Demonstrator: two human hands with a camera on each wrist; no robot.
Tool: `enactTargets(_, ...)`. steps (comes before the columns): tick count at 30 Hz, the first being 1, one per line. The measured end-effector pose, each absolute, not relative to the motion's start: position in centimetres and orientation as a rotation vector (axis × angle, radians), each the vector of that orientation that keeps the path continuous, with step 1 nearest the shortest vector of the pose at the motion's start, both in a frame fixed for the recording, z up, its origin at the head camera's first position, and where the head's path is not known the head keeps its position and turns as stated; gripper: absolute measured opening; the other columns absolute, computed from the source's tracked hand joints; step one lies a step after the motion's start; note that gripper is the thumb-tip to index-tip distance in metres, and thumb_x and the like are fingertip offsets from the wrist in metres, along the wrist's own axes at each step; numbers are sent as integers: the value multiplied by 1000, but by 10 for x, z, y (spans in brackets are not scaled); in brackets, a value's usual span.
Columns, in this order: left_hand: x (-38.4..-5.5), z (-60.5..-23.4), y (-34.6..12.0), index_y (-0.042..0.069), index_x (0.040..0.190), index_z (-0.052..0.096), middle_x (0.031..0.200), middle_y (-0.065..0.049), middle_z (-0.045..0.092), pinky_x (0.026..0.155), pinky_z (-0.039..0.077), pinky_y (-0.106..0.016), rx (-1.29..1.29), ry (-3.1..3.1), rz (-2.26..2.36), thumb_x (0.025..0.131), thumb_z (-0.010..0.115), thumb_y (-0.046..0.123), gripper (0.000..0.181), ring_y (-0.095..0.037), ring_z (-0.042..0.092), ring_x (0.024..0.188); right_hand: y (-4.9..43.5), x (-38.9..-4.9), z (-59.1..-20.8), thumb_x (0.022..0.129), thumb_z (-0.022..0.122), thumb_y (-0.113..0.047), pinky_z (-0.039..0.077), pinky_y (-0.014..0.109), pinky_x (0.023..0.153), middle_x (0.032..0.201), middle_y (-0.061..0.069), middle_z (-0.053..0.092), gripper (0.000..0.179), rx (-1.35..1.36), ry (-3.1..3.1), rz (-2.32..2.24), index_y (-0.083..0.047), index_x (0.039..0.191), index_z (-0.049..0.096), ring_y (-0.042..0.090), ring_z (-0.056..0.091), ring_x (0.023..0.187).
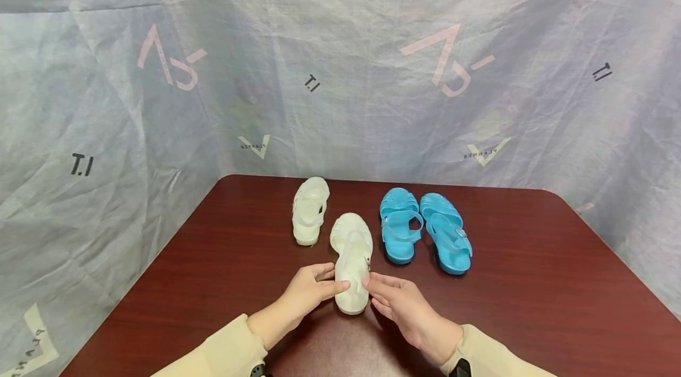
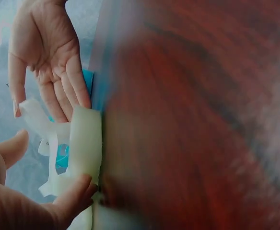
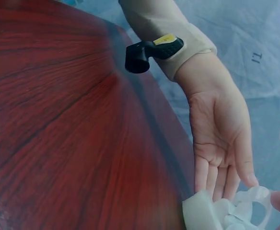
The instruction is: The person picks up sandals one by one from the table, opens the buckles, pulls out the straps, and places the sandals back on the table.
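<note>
A white jelly sandal (image 1: pixel 352 265) lies at the near middle of the table with its toe pointing away. My left hand (image 1: pixel 308 293) holds its heel end from the left, thumb over the strap and fingers along the outer side. From the right, my right hand (image 1: pixel 401 306) holds the same heel end, thumb at the strap near the small buckle. In the left wrist view, the right hand (image 2: pixel 49 62) has its thumb against the strap (image 2: pixel 34 115). The left hand (image 3: pixel 219 124) touches the sandal (image 3: pixel 200 211) in the right wrist view.
Another white sandal (image 1: pixel 307 220) stands farther back on the left. Two blue sandals (image 1: pixel 398 241) (image 1: pixel 452 250) stand side by side to the right. The dark red table (image 1: pixel 532 265) is bordered by a pale printed cloth (image 1: pixel 351 58) behind and at the sides.
</note>
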State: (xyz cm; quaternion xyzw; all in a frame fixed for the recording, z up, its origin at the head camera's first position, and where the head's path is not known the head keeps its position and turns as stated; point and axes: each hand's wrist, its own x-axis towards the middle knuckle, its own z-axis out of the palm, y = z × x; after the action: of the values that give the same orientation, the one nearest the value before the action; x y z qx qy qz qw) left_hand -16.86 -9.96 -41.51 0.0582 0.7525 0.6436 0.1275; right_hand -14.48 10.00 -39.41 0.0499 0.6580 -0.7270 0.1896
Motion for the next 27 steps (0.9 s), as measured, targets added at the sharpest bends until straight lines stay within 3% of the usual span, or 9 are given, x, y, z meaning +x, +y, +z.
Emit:
enactTargets(8, -162, -416, -96, -17, 132, 47, 125, -29, 60, 90, 55, -35, 130, 2161, 1926, 86, 73, 19, 64, -24, 63, 111, 97, -142, -397, 93, 64, -24, 40, 47, 109, 151, 30, 31, 69, 134, 1848, -2043, 15, 142, 34, 38, 38, 138)
enactTargets(17, -160, -412, -90, -14, 132, 50, 124, -26, 62, 90, 55, -35, 98, 2185, 1931, 86, 74, 21, 62, -22, 63, 111, 90, -140, -402, 93, 65, -22, 49, 40, 100, 148, 32, 34, 67, 111, 1887, -2085, 16, 140, 36, 18, 56, 118)
enactTargets(27, -169, -415, -87, -12, 131, 53, 121, -23, 65, 89, 55, -33, 101, 2241, 1916, 85, 75, 20, 59, -21, 63, 109, 87, -146, -402, 92, 66, -22, 49, 42, 100, 146, 31, 38, 65, 159, 1894, -2119, 14, 139, 39, 21, 55, 119)
